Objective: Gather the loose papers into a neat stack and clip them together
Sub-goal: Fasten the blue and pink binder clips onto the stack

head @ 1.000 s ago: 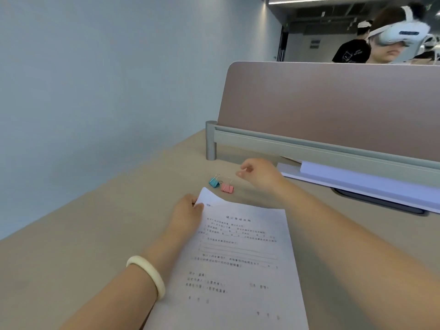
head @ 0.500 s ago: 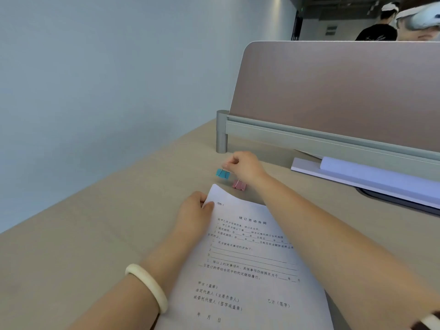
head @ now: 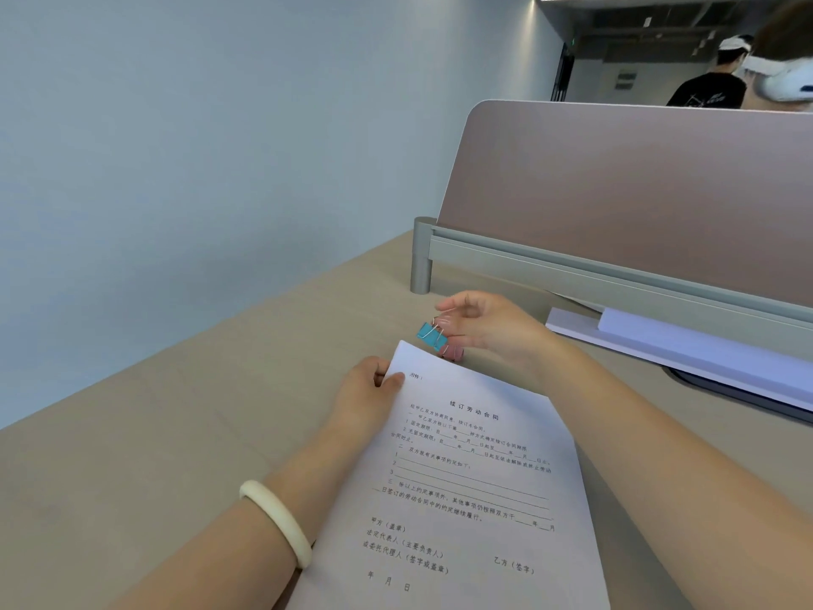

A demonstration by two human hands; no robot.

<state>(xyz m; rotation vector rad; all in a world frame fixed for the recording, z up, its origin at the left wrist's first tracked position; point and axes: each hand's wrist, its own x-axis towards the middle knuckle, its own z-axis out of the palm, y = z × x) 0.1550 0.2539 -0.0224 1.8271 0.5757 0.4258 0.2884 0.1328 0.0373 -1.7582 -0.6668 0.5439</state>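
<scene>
A stack of white printed papers (head: 466, 490) lies on the beige desk in front of me. My left hand (head: 367, 391) pinches its top left corner, thumb on top. My right hand (head: 488, 330) hovers just beyond the stack's top edge and holds a blue binder clip (head: 432, 335) by its wire handles, lifted off the desk. A pink binder clip (head: 454, 353) rests on the desk right below that hand, partly hidden by the blue clip and my fingers.
A mauve divider panel (head: 616, 191) on a grey rail with a post (head: 421, 257) closes the desk's far side. More white sheets (head: 686, 345) lie under the rail at right. A pale wall runs along the left. Two people are behind the divider.
My right hand reached to the two clips, took the blue one and has lifted it off the desk toward the stack's top edge. My left hand kept its hold on the corner.
</scene>
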